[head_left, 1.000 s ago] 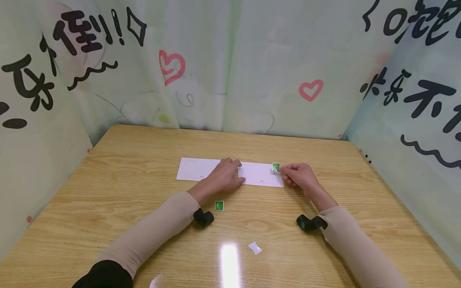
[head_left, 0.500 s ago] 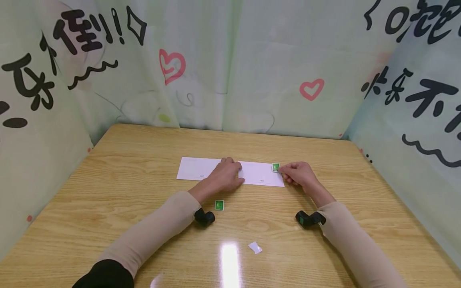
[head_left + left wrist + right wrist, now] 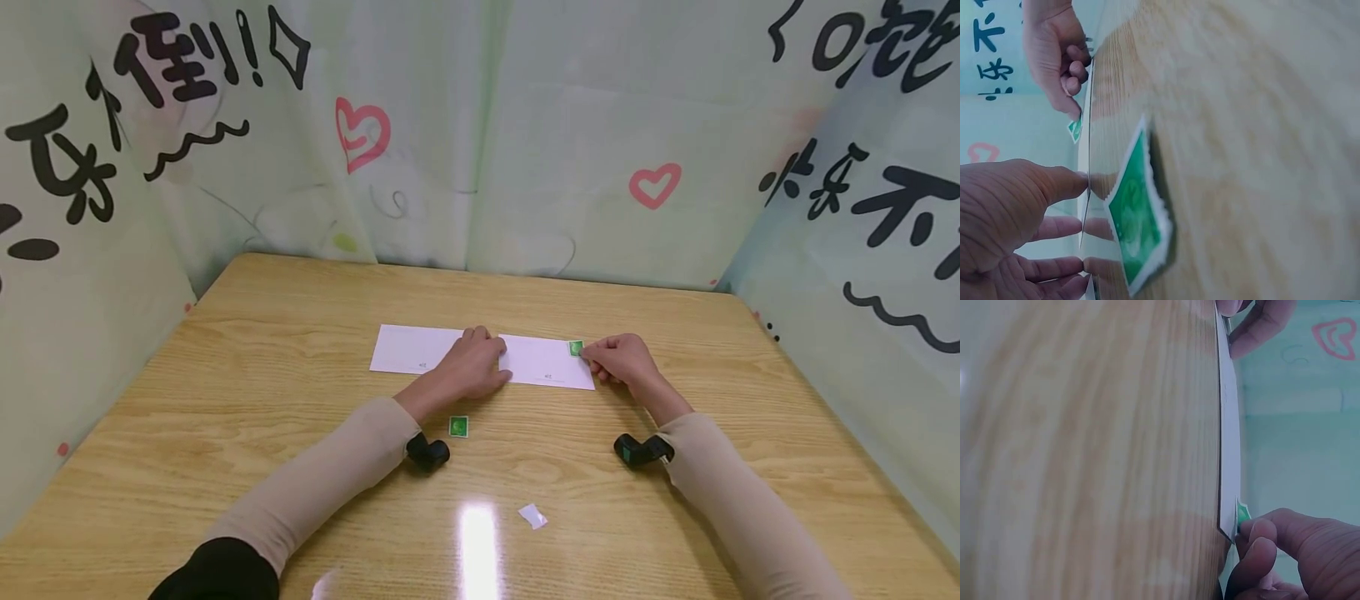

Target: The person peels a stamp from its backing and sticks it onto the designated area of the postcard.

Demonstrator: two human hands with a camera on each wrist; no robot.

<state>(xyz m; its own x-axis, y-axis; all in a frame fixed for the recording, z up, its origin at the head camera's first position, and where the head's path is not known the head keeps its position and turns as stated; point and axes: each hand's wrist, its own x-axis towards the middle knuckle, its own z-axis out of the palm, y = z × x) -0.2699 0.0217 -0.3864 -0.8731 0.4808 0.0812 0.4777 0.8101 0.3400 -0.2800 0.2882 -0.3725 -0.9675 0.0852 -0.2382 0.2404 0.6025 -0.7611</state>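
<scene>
My right hand [image 3: 621,360] pinches a small green stamp [image 3: 576,348] by its edge, at the upper right corner of a white envelope [image 3: 534,363]. In the right wrist view the stamp [image 3: 1243,512] tilts up at the envelope's end, thumb and forefinger on it. My left hand [image 3: 472,367] rests with spread, extended fingers at the left end of that envelope, touching it. A second white envelope [image 3: 408,348] lies to the left, partly hidden by this hand. Nearer me, beside the left wrist, another green stamp [image 3: 458,427] with a white border lies on the table.
A small white scrap of paper [image 3: 533,517] lies on the wooden table [image 3: 337,483] toward the front. A pale curtain [image 3: 525,133] with hearts and black characters encloses the back and sides.
Both hands stay almost in place, the right one still pinching the stamp over the envelope's corner. The right forearm has shifted slightly left. The head view has moved a little.
</scene>
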